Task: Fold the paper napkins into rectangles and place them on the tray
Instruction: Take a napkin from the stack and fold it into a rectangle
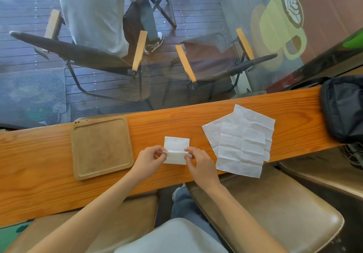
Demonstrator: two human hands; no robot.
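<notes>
A small white folded napkin lies on the wooden counter between my hands. My left hand pinches its near left corner and my right hand pinches the near right corner; the near edge is lifted and turned over toward the far side. To the right lies a loose pile of unfolded, creased white napkins, partly hanging over the counter's near edge. The square wooden tray sits to the left of my hands with nothing on it.
The narrow wooden counter runs along a glass window. A black bag rests at its far right end. Brown padded stools stand under the near edge. Outside, a person sits on a folding chair.
</notes>
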